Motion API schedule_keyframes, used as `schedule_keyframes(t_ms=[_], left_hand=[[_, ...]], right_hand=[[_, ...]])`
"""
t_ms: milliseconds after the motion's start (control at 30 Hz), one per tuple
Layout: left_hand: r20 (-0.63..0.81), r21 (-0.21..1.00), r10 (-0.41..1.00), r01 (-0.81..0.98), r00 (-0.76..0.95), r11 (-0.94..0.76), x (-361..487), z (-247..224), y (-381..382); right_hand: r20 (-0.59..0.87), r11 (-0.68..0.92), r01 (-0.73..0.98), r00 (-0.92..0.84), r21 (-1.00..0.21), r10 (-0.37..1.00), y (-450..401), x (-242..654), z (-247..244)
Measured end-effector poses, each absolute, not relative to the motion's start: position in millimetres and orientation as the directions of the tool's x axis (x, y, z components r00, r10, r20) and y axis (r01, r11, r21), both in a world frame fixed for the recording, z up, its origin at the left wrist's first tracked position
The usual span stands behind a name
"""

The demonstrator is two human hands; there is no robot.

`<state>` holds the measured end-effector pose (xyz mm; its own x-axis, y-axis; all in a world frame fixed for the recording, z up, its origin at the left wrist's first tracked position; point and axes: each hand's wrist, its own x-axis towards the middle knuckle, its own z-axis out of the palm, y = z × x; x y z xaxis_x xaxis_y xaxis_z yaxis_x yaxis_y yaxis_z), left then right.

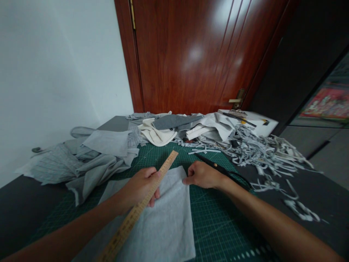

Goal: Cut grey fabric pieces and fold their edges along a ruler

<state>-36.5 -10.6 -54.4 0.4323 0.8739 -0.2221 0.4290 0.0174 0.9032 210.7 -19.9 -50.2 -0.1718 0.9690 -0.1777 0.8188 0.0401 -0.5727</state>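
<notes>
A wooden ruler slants across a light grey piece of fabric, gripped by my left hand. The ruler's near end runs out of the picture at the bottom. My right hand has its fingers closed at the fabric's far right corner, pinching its edge. Beneath the fabric lies a green cutting mat with a printed grid. Black scissors rest on the mat just behind my right hand and wrist, which partly hide them.
Grey fabric pieces are heaped at the left. More cloth, including a cream piece, lies at the back. Thin fabric strips pile up at the right, near a white box. Behind the table stand a wooden door and a white wall.
</notes>
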Motion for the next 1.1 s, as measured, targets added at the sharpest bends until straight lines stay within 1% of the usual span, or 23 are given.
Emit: schedule_keyframes(t_ms=[67,167,300,433,500,567,600,700,800,967,1100], left_hand=[[-0.198,0.876,0.888,0.481,0.416,-0.03,-34.3,-49.7,-10.5],[-0.094,0.845,0.901,0.512,0.424,-0.153,-29.9,-44.6,-9.7],[-0.046,0.805,0.9,0.549,0.433,-0.223,-22.7,-48.7,-6.5],[0.069,0.739,0.919,0.6,0.388,-0.308,-18.3,-56.1,-2.4],[0.106,0.752,0.927,0.581,0.36,-0.311,-16.4,-57.0,-2.5],[0.113,0.806,0.942,0.524,0.317,-0.274,-13.5,-57.2,-4.9],[0.103,0.844,0.95,0.48,0.296,-0.241,-11.7,-57.7,-6.9],[0.028,0.948,0.964,0.299,0.264,-0.11,-5.8,-62.4,-13.7],[-0.006,0.98,0.967,0.195,0.256,-0.045,-2.9,-69.2,-18.2],[0.028,0.972,0.966,0.218,0.255,-0.086,-5.0,-75.5,-18.9],[0.064,0.958,0.961,0.253,0.268,-0.135,-6.3,-78.5,-17.6]], right_hand=[[-0.145,0.079,0.861,-0.174,-0.503,0.974,-24.3,209.1,-47.8],[-0.09,0.118,0.907,-0.167,-0.405,0.982,-30.2,212.7,-45.8],[-0.01,0.082,0.958,-0.088,-0.273,0.996,-35.4,224.2,-47.9],[0.054,0.081,0.972,-0.071,-0.22,0.996,-42.6,228.5,-51.6],[0.101,0.08,0.971,-0.058,-0.226,0.993,-48.5,226.1,-52.1],[0.13,0.078,0.96,-0.044,-0.269,0.991,-54.0,222.1,-51.9],[0.122,0.082,0.948,-0.046,-0.307,0.991,-55.7,220.1,-51.9],[0.027,0.089,0.885,-0.086,-0.457,0.996,-54.2,214.6,-52.5],[-0.061,0.055,0.806,-0.112,-0.59,0.992,-45.0,209.6,-53.4],[-0.152,-0.029,0.657,-0.131,-0.754,0.98,-36.1,198.1,-50.0],[-0.264,-0.16,0.5,-0.143,-0.851,0.954,-44.0,189.9,-44.9]])
